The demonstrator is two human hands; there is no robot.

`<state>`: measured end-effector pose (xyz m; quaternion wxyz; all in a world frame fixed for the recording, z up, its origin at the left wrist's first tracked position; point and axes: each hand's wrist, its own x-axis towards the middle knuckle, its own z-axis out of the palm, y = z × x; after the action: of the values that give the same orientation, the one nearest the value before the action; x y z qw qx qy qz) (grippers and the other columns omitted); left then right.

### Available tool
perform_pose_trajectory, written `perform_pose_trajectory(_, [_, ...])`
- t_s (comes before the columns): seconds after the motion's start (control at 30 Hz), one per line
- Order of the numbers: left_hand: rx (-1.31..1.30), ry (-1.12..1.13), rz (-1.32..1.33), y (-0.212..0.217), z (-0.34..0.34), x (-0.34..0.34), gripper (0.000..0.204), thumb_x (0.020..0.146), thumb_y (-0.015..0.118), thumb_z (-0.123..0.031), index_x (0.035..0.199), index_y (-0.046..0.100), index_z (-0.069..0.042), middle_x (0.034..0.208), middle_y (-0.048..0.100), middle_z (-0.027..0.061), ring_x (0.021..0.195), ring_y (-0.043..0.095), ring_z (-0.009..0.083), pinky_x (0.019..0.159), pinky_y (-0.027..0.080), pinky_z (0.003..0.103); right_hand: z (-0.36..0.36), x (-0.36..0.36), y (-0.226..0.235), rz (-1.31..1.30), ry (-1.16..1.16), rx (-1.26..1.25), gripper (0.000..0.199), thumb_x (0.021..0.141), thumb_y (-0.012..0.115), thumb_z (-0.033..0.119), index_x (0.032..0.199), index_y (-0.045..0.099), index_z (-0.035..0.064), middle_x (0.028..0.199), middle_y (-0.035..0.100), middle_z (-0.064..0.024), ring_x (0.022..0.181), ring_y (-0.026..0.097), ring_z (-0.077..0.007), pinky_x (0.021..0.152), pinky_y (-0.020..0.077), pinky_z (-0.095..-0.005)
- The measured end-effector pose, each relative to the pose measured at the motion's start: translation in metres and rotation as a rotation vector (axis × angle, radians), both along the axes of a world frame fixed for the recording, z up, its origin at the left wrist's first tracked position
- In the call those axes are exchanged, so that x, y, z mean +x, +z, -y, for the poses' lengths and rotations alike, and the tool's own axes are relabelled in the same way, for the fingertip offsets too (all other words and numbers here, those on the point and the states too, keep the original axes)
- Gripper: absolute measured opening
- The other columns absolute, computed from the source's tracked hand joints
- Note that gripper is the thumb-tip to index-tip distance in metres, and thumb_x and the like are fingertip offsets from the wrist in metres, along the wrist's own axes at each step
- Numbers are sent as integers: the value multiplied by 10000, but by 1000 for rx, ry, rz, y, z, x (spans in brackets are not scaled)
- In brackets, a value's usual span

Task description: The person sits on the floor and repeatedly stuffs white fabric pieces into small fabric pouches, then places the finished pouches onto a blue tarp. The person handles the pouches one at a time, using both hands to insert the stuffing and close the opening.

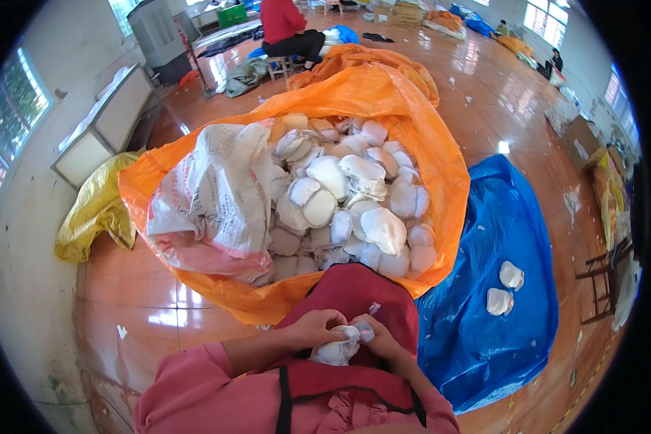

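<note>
Glossy tile flr (495, 119) — wht cloth pc (335, 353), held, crumpled w/ creases.

A soft white cloth piece (336, 352) sits between the left hand (317, 329) and the right hand (383, 343), creased and puckered, its broader part lowest and bunched (the edges under the fingers are hidden); a smaller, pale grey rounded piece (365, 332) shows at its upper right, touching or joined, I cannot tell which
</note>
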<state>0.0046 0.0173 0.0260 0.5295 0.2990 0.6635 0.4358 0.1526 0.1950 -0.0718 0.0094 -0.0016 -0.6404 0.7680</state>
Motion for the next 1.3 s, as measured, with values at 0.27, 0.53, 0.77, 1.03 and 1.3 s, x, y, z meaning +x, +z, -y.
perform_pose_trajectory(0.27, [46, -123, -276, 18, 1, 1, 369, 819, 754, -287, 1035, 602, -29, 949, 650, 98, 886, 616, 179, 758, 492, 325, 3, 5, 4, 124, 45, -166, 220, 920, 627, 104, 1136, 595, 77, 1099, 600, -11, 1031, 562, -127, 897, 463, -288])
perform_pose_trajectory(0.53, [97, -122, -460, -15, 14, 9, 335, 768, 752, -275, 940, 596, -33, 907, 619, 142, 860, 605, 291, 741, 478, 387, 28, 9, 7, 147, -33, -164, 204, 920, 624, 107, 1116, 615, 54, 1080, 619, -22, 1002, 571, -126, 881, 464, -281])
perform_pose_trajectory(0.77, [118, -77, -270, -16, 23, 14, 278, 804, 737, -214, 971, 592, -46, 861, 595, 106, 818, 596, 229, 722, 473, 351, 33, 23, -2, 262, -30, -185, 246, 905, 637, 82, 1144, 579, 62, 1042, 611, -26, 974, 575, -125, 855, 474, -274])
perform_pose_trajectory(1.03, [105, -196, -387, -9, 17, 6, 258, 844, 692, -205, 982, 549, -39, 898, 584, 127, 859, 588, 268, 744, 466, 377, 24, 12, 42, 342, 99, -171, 462, 823, 700, 8, 1228, 493, 88, 1079, 562, -12, 981, 550, -125, 835, 483, -276])
perform_pose_trajectory(1.3, [118, -487, -447, 14, 8, -20, 316, 905, 620, -342, 1005, 551, -50, 955, 598, 155, 915, 597, 337, 775, 457, 422, 22, 11, 52, 288, 104, -159, 514, 842, 708, 60, 1275, 434, 97, 1139, 533, -18, 1026, 532, -117, 868, 467, -286])
